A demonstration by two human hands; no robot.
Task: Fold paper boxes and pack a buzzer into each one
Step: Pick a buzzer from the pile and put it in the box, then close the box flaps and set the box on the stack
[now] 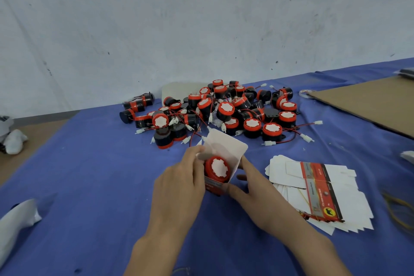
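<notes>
A small paper box stands open in the middle of the blue cloth, its white lid flap raised. A red and black buzzer with a white face sits partly inside it. My left hand grips the box's left side, thumb near the flap. My right hand holds the box's right side, thumb on the front wall. Behind lies a heap of loose buzzers with red wires. A stack of flat unfolded boxes lies to the right.
Brown cardboard sheet at the back right. White plastic bags at the left edge and far left. Yellow rubber bands near the right edge. A white wall rises behind the table.
</notes>
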